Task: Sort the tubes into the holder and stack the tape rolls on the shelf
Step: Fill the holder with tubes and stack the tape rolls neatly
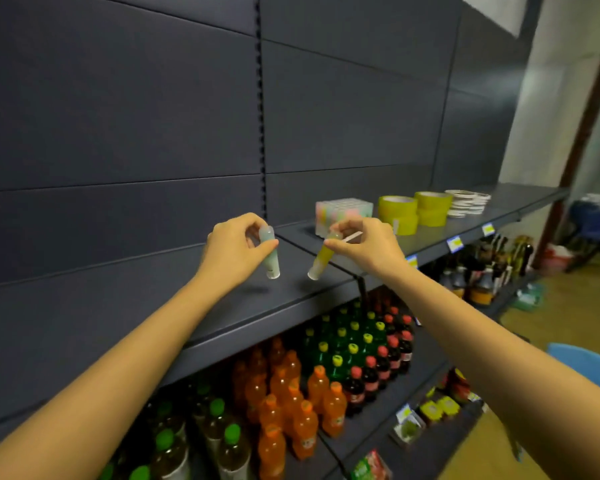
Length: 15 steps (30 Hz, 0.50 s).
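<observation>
My left hand [234, 247] pinches a pale green tube [270, 258] by its upper end, holding it above the dark shelf [291, 289]. My right hand [364, 244] pinches a yellow tube [321, 259], tilted with its lower end down-left; a thin white strip pokes out between its fingers. Just behind the right hand stands the clear tube holder [343, 214], with pastel tubes in it. To its right sit two stacks of yellow tape rolls [397, 214] [432, 207], then a stack of black-and-white tape rolls [463, 202].
Beneath this shelf, lower shelves hold rows of orange, green and dark soda bottles [326, 375]. Price tags [454, 242] hang on the shelf edge. A blue chair [586, 365] stands at the right, and the wooden floor runs behind it.
</observation>
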### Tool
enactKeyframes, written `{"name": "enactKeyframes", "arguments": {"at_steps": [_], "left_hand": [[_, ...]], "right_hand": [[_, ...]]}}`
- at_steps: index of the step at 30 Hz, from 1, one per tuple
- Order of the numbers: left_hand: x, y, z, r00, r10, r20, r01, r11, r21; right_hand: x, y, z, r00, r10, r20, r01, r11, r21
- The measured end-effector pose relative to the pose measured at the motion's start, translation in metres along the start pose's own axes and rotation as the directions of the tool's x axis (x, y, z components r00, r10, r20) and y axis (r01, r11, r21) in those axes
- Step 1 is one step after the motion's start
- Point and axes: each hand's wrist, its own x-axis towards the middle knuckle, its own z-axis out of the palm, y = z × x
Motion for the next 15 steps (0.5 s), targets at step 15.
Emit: {"name": "enactKeyframes", "arguments": {"at_steps": [15], "left_hand": [[0.071, 0.080, 0.156, 0.998, 0.040, 0.038, -0.042, 0.997, 0.065]], "right_hand": [[0.014, 0.125, -0.128, 0.983, 0.015, -0.181, -0.024, 0.998, -0.053]]}}
